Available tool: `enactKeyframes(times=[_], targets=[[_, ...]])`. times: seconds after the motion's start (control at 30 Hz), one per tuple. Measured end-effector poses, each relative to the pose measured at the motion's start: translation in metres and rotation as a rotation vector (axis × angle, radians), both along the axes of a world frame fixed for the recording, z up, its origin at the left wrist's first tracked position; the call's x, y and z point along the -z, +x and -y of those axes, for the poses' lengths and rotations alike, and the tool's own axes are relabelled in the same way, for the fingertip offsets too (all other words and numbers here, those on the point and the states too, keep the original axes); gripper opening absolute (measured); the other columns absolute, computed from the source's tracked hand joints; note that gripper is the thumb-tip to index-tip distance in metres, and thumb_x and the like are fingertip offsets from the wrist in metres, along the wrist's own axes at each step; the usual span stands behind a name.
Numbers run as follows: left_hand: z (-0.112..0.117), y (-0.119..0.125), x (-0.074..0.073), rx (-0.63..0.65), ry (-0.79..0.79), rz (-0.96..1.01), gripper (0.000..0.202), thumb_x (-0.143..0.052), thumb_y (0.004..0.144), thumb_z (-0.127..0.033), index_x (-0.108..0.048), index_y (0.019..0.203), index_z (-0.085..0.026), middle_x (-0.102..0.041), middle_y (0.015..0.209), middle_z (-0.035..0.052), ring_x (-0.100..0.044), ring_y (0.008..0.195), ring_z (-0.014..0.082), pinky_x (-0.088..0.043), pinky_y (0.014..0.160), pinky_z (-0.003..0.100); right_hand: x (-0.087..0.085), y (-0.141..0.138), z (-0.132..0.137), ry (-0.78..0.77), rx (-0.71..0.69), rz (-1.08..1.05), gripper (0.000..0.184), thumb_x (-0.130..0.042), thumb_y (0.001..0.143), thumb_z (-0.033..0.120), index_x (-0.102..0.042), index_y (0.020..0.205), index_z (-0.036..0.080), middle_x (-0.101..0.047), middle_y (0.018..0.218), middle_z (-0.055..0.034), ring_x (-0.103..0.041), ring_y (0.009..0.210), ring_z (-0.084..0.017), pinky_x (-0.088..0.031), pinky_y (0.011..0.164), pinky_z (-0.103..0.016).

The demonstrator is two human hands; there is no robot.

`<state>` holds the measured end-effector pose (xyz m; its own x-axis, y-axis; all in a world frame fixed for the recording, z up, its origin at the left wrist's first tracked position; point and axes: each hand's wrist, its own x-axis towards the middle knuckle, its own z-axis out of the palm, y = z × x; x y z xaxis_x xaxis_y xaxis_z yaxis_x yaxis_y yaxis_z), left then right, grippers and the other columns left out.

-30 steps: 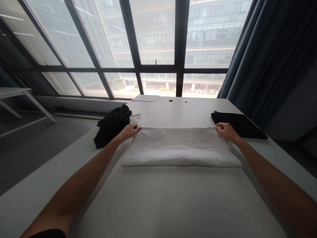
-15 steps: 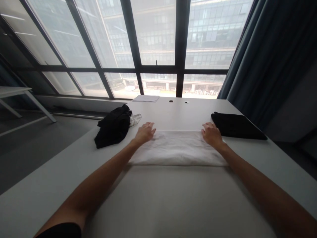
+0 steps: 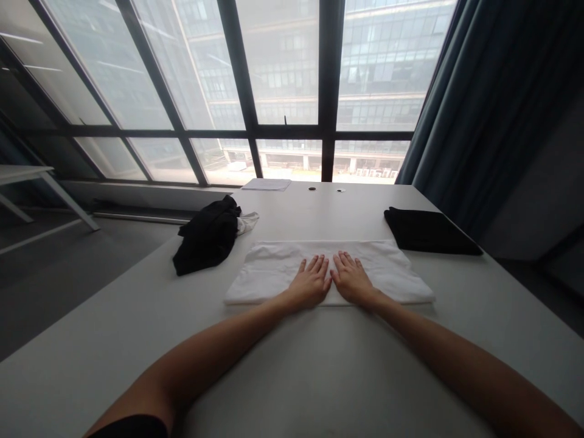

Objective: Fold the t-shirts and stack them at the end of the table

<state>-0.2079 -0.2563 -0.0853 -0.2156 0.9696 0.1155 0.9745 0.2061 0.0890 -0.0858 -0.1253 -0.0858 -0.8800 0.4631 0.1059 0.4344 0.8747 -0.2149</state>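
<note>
A white folded cloth (image 3: pixel 269 271) lies flat on the white table (image 3: pixel 314 371), wider than it is deep, with light wrinkles across its top. My left hand (image 3: pixel 311 282) rests palm down on the middle of the cloth, fingers stretched out. Close beside it, my right hand (image 3: pixel 351 278) lies flat on the cloth too, its fingers pointing away from me. The two hands almost meet at the thumbs. Neither one grips anything. What kind of garment the cloth is, I cannot tell.
A crumpled black garment (image 3: pixel 207 234) sits on the left, with a bit of white fabric (image 3: pixel 247 222) beside it. To the right lies a neatly folded black cloth (image 3: pixel 431 231). White paper sheets (image 3: pixel 266 184) are at the table's far edge, before the windows. A dark curtain (image 3: pixel 449 103) hangs at right.
Both hands have come inward from the far side corners of the white cloth to its middle, and nearer to me. The cloth's sides now show uncovered.
</note>
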Motion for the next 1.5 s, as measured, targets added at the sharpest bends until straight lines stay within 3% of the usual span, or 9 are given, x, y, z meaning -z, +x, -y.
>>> enactKeyframes(times=[0.27,0.4,0.6,0.77,1.07,1.13,1.3,1.4,1.5], targets=[[0.000,0.002,0.004,-0.048,-0.012,0.035,0.068,-0.028,0.102,-0.048,-0.026,0.159,-0.011,-0.018,0.166,0.0159,-0.014,0.154,0.0303,-0.010,0.123,0.055,0.010,0.059,-0.101,0.164,0.191,0.019,0.060,-0.030,0.103,0.040,-0.037,0.154,0.008,-0.029,0.163,-0.0174,-0.023,0.152,-0.029,-0.018,0.121,-0.049],[-0.003,0.001,-0.005,-0.048,-0.065,0.071,0.069,-0.028,0.101,-0.050,-0.025,0.160,-0.013,-0.015,0.166,0.0156,-0.012,0.154,0.0305,-0.009,0.122,0.056,0.012,0.076,-0.120,0.181,0.224,0.017,0.060,-0.030,0.102,0.039,-0.040,0.153,0.009,-0.032,0.162,-0.0167,-0.026,0.151,-0.028,-0.022,0.120,-0.050],[-0.008,-0.056,-0.028,-0.136,-0.201,0.100,0.072,-0.026,0.101,-0.058,-0.027,0.159,-0.017,-0.014,0.166,0.0154,-0.012,0.154,0.0341,-0.008,0.118,0.065,0.009,0.072,-0.113,0.177,0.239,0.017,0.060,-0.030,0.101,0.038,-0.040,0.152,0.008,-0.033,0.161,-0.0168,-0.027,0.150,-0.029,-0.022,0.120,-0.051],[0.002,-0.101,-0.019,-0.186,-0.106,0.051,0.069,-0.021,0.103,-0.058,-0.021,0.161,-0.021,-0.013,0.168,0.0099,-0.009,0.155,0.0308,-0.008,0.121,0.058,0.010,0.072,-0.115,0.173,0.242,0.017,0.059,-0.031,0.101,0.038,-0.040,0.152,0.008,-0.033,0.161,-0.0168,-0.027,0.150,-0.028,-0.021,0.120,-0.051],[0.000,-0.100,-0.009,-0.301,-0.006,-0.020,0.066,-0.025,0.103,-0.055,-0.032,0.157,-0.017,-0.026,0.164,0.0128,-0.021,0.152,0.0345,-0.015,0.120,0.058,-0.002,0.062,-0.085,0.254,0.273,-0.036,0.054,-0.033,0.099,0.026,-0.047,0.145,0.002,-0.039,0.156,-0.0245,-0.031,0.147,-0.033,-0.021,0.119,-0.051],[0.000,-0.100,-0.008,-0.306,0.005,-0.028,0.065,-0.025,0.103,-0.055,-0.033,0.157,-0.019,-0.027,0.164,0.0123,-0.021,0.151,0.0339,-0.015,0.120,0.057,-0.007,0.042,-0.062,0.255,0.174,-0.089,0.055,-0.032,0.099,0.023,-0.043,0.148,0.002,-0.038,0.157,-0.0235,-0.028,0.149,-0.031,-0.016,0.120,-0.050],[0.002,-0.102,-0.005,-0.302,0.025,-0.045,0.064,-0.025,0.103,-0.054,-0.033,0.157,-0.020,-0.027,0.164,0.0117,-0.022,0.151,0.0335,-0.016,0.120,0.057,-0.009,-0.022,-0.012,-0.022,-0.161,-0.034,0.066,-0.033,0.102,0.046,-0.029,0.157,0.009,-0.021,0.166,-0.0165,-0.018,0.153,-0.028,-0.016,0.121,-0.051],[0.002,-0.104,-0.004,-0.299,0.022,-0.045,0.064,-0.026,0.103,-0.054,-0.034,0.157,-0.020,-0.027,0.164,0.0111,-0.022,0.152,0.0333,-0.017,0.120,0.057,-0.004,-0.034,-0.014,-0.068,-0.183,-0.007,0.070,-0.031,0.102,0.053,-0.027,0.158,0.011,-0.019,0.166,-0.0160,-0.014,0.154,-0.027,-0.010,0.122,-0.052],[0.001,-0.105,-0.002,-0.293,0.017,-0.043,0.064,-0.026,0.103,-0.053,-0.034,0.157,-0.020,-0.027,0.164,0.0110,-0.022,0.152,0.0337,-0.017,0.120,0.057,0.000,-0.016,-0.048,-0.030,-0.105,-0.003,0.069,-0.027,0.103,0.054,-0.028,0.158,0.011,-0.022,0.166,-0.0155,-0.015,0.154,-0.026,-0.009,0.123,-0.049]])
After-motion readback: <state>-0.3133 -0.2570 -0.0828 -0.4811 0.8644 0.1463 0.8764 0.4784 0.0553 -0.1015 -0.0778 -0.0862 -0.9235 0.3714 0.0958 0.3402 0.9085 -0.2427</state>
